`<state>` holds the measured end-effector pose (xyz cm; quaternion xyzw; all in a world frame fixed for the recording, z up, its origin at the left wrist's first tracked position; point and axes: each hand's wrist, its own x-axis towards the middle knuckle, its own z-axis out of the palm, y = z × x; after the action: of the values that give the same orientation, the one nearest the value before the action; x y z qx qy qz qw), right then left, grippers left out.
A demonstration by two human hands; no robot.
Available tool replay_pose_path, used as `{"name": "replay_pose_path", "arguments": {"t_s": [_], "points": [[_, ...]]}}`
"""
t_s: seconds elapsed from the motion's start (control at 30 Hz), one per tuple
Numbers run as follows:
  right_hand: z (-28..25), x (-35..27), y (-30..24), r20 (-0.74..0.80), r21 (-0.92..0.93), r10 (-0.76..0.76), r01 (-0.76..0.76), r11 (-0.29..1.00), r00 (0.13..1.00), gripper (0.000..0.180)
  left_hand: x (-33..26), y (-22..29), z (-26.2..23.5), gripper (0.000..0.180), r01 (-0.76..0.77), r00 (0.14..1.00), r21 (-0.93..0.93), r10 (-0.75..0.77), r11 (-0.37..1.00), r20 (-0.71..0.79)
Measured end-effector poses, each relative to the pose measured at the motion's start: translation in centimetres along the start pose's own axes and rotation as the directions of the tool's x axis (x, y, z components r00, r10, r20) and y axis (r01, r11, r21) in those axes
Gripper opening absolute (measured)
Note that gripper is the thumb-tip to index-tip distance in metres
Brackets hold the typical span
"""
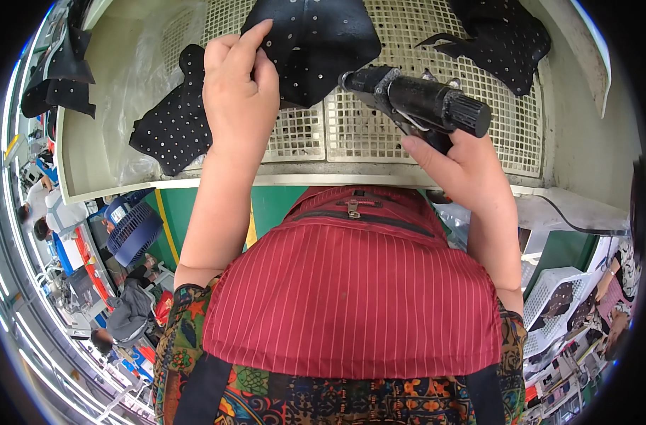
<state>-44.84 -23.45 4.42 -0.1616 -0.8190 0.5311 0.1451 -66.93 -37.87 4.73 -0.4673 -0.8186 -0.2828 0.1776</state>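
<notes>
In my right hand (471, 163) is a black spray gun (415, 99) with a ribbed end knob. Its nozzle points left, close to the lower right edge of a black sheet piece (316, 49) dotted with small light spots. My left hand (241, 88) lies over that sheet's left edge, thumb and index finger apart, the other fingers bent. Whether any fingertip grips the edge is hard to see. Beside my left wrist lies a smaller dotted black piece (170, 120). The far end of the large sheet runs out of view.
Pale grid panels (365, 127) line the walled work tray. Another dotted black piece (503, 42) lies at the far right, and more hang over the left wall (64, 78). Clear plastic film (128, 92) covers the tray's left side. A blue fan (134, 230) stands below left; people sit beyond.
</notes>
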Motion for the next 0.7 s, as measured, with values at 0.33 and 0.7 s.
{"name": "replay_pose_path", "arguments": {"t_s": [0.33, 0.7], "points": [[1.7, 1.7, 0.4, 0.105, -0.05, 0.09, -0.085, 0.995, 0.99, 0.041, -1.7, 0.3, -0.6, 0.05, 0.084, 0.993, -0.091, -0.076, 0.992, 0.091], [2.1, 3.0, 0.1, 0.161, -0.164, 0.114, -0.088, 0.983, 0.98, 0.041, -2.1, 0.7, -1.2, 0.064, 0.058, 0.967, -0.138, -0.022, 0.989, 0.254]]}}
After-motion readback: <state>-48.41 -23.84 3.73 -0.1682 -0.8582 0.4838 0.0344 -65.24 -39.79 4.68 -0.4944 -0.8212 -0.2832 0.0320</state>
